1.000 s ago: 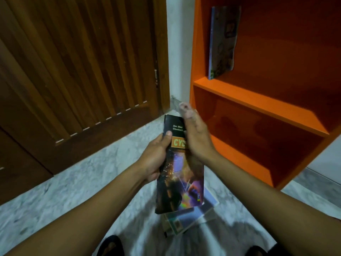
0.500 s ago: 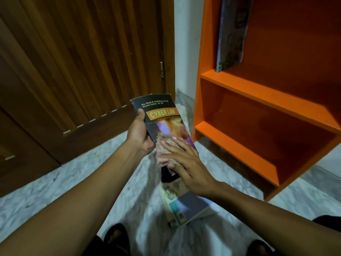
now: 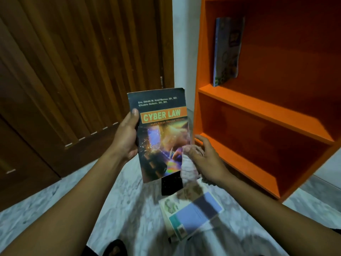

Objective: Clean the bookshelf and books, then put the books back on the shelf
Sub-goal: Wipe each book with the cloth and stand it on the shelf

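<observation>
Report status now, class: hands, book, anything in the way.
Left hand grips Cyber Law book. Right hand holds cloth at cover's lower edge. Shelf path open; books on floor.

left hand grips Cyber Law book by its left edge, cover up | right hand holds pale cloth at book's lower right corner | book stack on marble floor below | orange bookshelf, one thin book upright on upper shelf
</observation>
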Demonstrator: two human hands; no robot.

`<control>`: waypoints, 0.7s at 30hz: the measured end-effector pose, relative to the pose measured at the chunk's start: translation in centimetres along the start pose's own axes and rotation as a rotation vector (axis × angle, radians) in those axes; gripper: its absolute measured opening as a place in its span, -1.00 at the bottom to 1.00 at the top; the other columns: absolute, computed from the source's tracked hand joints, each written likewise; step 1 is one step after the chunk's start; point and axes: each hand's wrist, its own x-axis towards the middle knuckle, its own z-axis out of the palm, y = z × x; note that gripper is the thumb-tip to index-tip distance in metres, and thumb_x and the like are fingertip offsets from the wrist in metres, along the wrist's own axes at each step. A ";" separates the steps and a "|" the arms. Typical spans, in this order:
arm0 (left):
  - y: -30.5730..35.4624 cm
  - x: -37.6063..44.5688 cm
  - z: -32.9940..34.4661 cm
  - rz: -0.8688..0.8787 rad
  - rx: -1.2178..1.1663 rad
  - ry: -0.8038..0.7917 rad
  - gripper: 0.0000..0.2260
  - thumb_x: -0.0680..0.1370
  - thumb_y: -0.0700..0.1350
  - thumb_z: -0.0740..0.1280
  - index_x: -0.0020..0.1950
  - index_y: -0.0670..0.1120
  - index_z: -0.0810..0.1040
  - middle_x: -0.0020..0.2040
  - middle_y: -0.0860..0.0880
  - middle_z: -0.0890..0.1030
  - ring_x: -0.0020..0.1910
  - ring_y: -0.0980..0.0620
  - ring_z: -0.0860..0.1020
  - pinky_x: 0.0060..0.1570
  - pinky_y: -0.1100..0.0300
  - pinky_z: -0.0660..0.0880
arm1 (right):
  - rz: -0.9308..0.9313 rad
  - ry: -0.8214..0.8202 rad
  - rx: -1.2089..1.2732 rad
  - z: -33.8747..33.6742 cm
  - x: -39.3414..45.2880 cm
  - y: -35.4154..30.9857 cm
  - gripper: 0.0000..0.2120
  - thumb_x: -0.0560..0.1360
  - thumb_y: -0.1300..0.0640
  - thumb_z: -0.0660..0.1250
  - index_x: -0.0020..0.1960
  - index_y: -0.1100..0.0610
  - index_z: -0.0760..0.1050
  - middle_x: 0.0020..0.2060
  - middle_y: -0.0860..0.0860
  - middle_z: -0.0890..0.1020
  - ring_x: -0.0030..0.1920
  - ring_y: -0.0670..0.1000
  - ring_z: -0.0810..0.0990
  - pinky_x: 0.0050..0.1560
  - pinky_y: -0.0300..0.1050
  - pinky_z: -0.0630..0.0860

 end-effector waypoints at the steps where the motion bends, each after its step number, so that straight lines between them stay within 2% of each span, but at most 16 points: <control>1: -0.1 -0.2 0.3 -0.011 0.028 -0.032 -0.72 0.68 0.07 0.13 0.25 0.00 0.53 0.12 -0.09 0.70 0.11 -0.08 0.67 0.12 -0.07 0.58 | 0.038 -0.031 -0.004 -0.5 0.5 -0.1 -0.33 0.52 -0.15 0.38 0.54 -0.06 0.19 0.31 -0.25 0.38 0.31 -0.17 0.38 0.30 -0.09 0.37; 2: -0.1 -0.4 0.7 -0.018 0.052 -0.057 -0.73 0.68 0.06 0.13 0.24 0.00 0.53 0.09 -0.08 0.71 0.09 -0.08 0.68 0.12 -0.05 0.58 | 0.046 -0.066 0.004 -1.0 0.9 -0.1 -0.31 0.51 -0.14 0.39 0.54 -0.05 0.21 0.35 -0.24 0.35 0.35 -0.17 0.34 0.32 -0.15 0.36; 3: -0.2 -0.6 1.1 -0.020 0.079 -0.079 -0.73 0.67 0.06 0.14 0.24 0.00 0.53 0.09 -0.08 0.70 0.09 -0.08 0.68 0.12 -0.05 0.57 | 0.044 -0.105 0.023 -1.4 1.4 0.1 -0.39 0.52 -0.10 0.41 0.50 -0.03 0.31 0.36 -0.23 0.40 0.37 -0.15 0.38 0.28 -0.22 0.41; 5: -0.3 -0.8 1.8 0.002 0.145 -0.112 -0.72 0.66 0.07 0.14 0.26 0.01 0.52 0.11 -0.08 0.69 0.12 -0.08 0.67 0.15 -0.05 0.56 | 0.035 -0.140 0.088 -1.9 1.7 0.0 -0.64 0.53 0.00 0.43 0.29 0.04 0.51 0.22 -0.12 0.62 0.25 -0.06 0.58 0.08 -0.27 0.53; 7: -0.3 -1.0 2.4 0.057 0.203 -0.120 -0.74 0.67 0.06 0.13 0.24 0.03 0.51 0.11 -0.05 0.69 0.13 -0.05 0.67 0.13 0.00 0.57 | 0.032 -0.115 0.123 -2.3 1.9 0.0 -0.66 0.50 0.02 0.47 0.24 0.08 0.54 0.14 -0.02 0.67 0.19 0.00 0.64 0.12 -0.07 0.59; 10: 0.2 -1.1 2.8 0.161 0.330 -0.166 -0.82 0.65 0.00 0.18 0.24 0.12 0.44 0.11 0.08 0.66 0.11 0.08 0.66 0.07 0.15 0.56 | -0.021 -0.065 0.171 -3.3 2.4 -1.0 -0.73 0.49 0.04 0.48 0.13 0.10 0.55 0.10 0.07 0.68 0.15 0.10 0.65 0.23 0.21 0.54; 13: -0.2 -1.1 2.2 0.134 0.560 -0.296 -0.66 0.59 -0.11 0.33 0.32 0.12 0.37 0.19 0.10 0.60 0.17 0.08 0.59 0.13 0.07 0.55 | -0.088 0.012 0.181 -5.1 3.5 -2.7 -0.71 0.45 0.02 0.50 0.07 0.13 0.52 0.05 0.13 0.69 0.10 0.19 0.66 0.19 0.33 0.53; 15: -1.1 -0.9 2.4 0.090 0.657 -0.322 -0.66 0.59 -0.15 0.35 0.32 0.10 0.41 0.19 0.06 0.61 0.19 0.01 0.58 0.08 0.03 0.57 | -0.114 0.059 0.188 -6.4 4.3 -3.9 -0.75 0.49 0.12 0.48 0.08 0.20 0.51 0.04 0.15 0.69 0.08 0.19 0.66 0.18 0.30 0.54; 17: -1.3 -0.4 3.4 0.107 0.641 -0.271 -0.75 0.61 -0.16 0.32 0.24 0.10 0.44 0.14 0.07 0.62 0.15 0.02 0.59 -0.01 0.12 0.58 | -0.131 0.082 0.186 -7.5 5.1 -5.0 -0.82 0.50 0.17 0.45 0.05 0.19 0.52 0.03 0.13 0.70 0.06 0.15 0.68 0.17 0.24 0.57; 19: -1.0 0.8 4.7 0.149 0.601 -0.242 -0.78 0.62 -0.17 0.30 0.19 0.09 0.45 0.11 0.10 0.62 0.12 0.06 0.60 -0.03 0.17 0.59 | -0.151 0.107 0.173 -8.5 5.8 -5.8 -0.85 0.50 0.15 0.46 0.04 0.11 0.55 0.02 0.07 0.71 0.05 0.09 0.69 0.14 0.17 0.60; 21: -0.4 2.4 6.5 0.200 0.592 -0.232 -0.79 0.62 -0.17 0.30 0.18 0.11 0.45 0.12 0.11 0.62 0.11 0.08 0.60 -0.03 0.17 0.60 | -0.159 0.169 0.156 -9.5 6.8 -6.3 -0.78 0.50 0.08 0.47 0.11 0.03 0.55 0.05 0.01 0.70 0.05 0.02 0.68 0.11 0.13 0.60</control>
